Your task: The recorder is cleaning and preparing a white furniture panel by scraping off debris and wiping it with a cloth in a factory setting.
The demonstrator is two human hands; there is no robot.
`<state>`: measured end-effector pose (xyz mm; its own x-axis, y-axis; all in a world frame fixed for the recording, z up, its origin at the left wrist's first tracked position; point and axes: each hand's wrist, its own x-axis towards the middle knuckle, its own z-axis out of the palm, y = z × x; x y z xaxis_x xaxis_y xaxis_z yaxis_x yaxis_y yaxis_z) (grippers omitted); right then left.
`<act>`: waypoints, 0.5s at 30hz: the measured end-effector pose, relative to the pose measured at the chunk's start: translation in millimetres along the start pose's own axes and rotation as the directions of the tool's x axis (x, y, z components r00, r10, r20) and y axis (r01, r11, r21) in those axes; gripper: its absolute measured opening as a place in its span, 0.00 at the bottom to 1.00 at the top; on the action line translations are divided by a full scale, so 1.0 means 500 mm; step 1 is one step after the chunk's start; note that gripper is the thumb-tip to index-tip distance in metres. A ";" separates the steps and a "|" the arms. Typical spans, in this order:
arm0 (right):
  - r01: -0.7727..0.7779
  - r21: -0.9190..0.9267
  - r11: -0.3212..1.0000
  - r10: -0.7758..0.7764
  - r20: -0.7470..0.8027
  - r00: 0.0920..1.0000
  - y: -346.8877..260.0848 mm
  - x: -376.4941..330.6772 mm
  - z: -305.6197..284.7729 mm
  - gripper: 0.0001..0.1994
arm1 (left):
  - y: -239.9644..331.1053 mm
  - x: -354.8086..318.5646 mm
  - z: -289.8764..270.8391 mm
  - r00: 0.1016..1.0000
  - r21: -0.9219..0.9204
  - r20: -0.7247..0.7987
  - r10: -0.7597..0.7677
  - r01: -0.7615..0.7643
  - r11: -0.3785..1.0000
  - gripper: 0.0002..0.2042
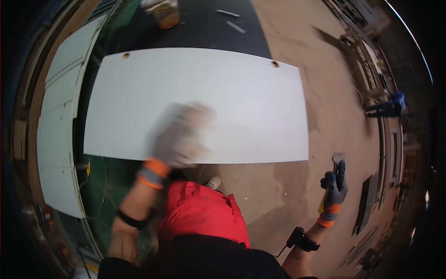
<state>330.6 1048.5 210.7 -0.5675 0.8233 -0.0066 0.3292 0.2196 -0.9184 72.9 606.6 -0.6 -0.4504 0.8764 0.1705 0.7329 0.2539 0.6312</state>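
Observation:
A white panel (251, 111) with two round holes near its far edge lies flat in front of me. My left hand (179, 135), in a grey glove with an orange cuff, is over the near part of the panel. Motion smears its fingers, so I cannot make out whether they touch the surface. Off to the right, away from the panel, my right hand (335, 188) wears a similar glove. Its fingers close around a scraper (338, 156), with the flat metal blade pointing away from me and a bit of yellow handle showing below.
Beyond the panel, a dark surface (209, 28) carries a yellowish container (166, 14) and two thin light strips (235, 26). White panels (58, 130) stand along the left. A person in blue (392, 104) is far right, near stacked boards. A dark slab (367, 202) lies at right.

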 end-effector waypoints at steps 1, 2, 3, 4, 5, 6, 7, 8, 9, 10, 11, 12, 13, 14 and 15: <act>-0.038 -0.009 0.999 0.038 -0.076 0.996 0.051 -0.010 -0.063 0.28 | -0.017 -0.006 -0.069 0.865 -0.494 -0.323 -0.384 0.192 0.848 0.26; -0.047 -0.004 0.999 0.046 -0.114 0.992 0.084 -0.024 -0.116 0.28 | -0.020 -0.006 -0.156 0.517 -0.880 -0.336 -0.787 0.125 0.458 0.27; -0.089 0.045 0.995 0.093 -0.098 0.991 0.106 -0.028 -0.142 0.29 | -0.133 -0.095 -0.202 0.394 -0.574 -0.719 -0.572 0.126 0.809 0.27; -0.149 0.064 0.987 0.156 -0.119 0.981 0.134 -0.045 -0.177 0.29 | -0.163 -0.135 -0.253 0.292 -0.025 -0.853 -0.433 0.805 0.592 0.28; -0.179 0.087 0.980 0.192 -0.161 0.968 0.162 -0.064 -0.201 0.29 | -0.164 -0.121 -0.260 0.184 -0.018 -0.764 -0.619 0.952 0.305 0.31; -0.217 0.088 0.972 0.231 -0.210 0.950 0.166 -0.088 -0.210 0.29 | -0.131 -0.048 -0.244 0.194 0.109 -0.771 -0.607 0.979 0.175 0.32; -0.253 0.093 0.963 0.269 -0.250 0.930 0.167 -0.109 -0.209 0.29 | -0.094 0.030 -0.224 0.203 0.228 -0.784 -0.586 0.973 0.031 0.33; -0.258 0.103 0.961 0.276 -0.255 0.927 0.177 -0.117 -0.208 0.28 | -0.111 0.073 -0.201 0.301 0.253 -0.803 -0.514 0.954 0.162 0.32; -0.263 0.124 0.957 0.285 -0.233 0.930 0.185 -0.123 -0.207 0.28 | -0.132 0.126 -0.177 0.388 0.282 -0.814 -0.432 0.915 0.290 0.32; -0.267 0.159 0.951 0.300 -0.248 0.921 0.186 -0.130 -0.195 0.30 | -0.095 0.226 -0.135 0.525 0.297 -0.734 -0.431 0.819 0.492 0.31; -0.265 0.191 0.945 0.309 -0.260 0.915 0.182 -0.130 -0.184 0.31 | -0.036 0.332 -0.079 0.655 0.312 -0.617 -0.436 0.712 0.628 0.27; -0.230 0.232 0.945 0.284 -0.233 0.930 0.201 -0.131 -0.189 0.31 | 0.020 0.412 0.010 0.825 0.504 -0.545 -0.148 0.464 0.729 0.29; -0.228 0.232 0.946 0.276 -0.201 0.940 0.211 -0.131 -0.198 0.31 | 0.136 0.486 0.099 0.923 0.517 -0.386 0.007 0.210 0.830 0.31; -0.233 0.218 0.948 0.281 -0.224 0.933 0.204 -0.128 -0.192 0.31 | 0.282 0.534 0.158 0.958 0.440 -0.222 0.180 -0.067 0.896 0.31; -0.231 0.210 0.950 0.277 -0.224 0.935 0.191 -0.121 -0.171 0.31 | 0.361 0.542 0.239 0.962 0.406 -0.044 0.268 -0.228 0.885 0.30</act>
<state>460.9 1064.4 157.1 -0.2705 0.9473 -0.1718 0.2852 -0.0916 -0.9541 144.0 938.8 69.3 -0.2594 0.8937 0.3661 0.9583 0.1912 0.2124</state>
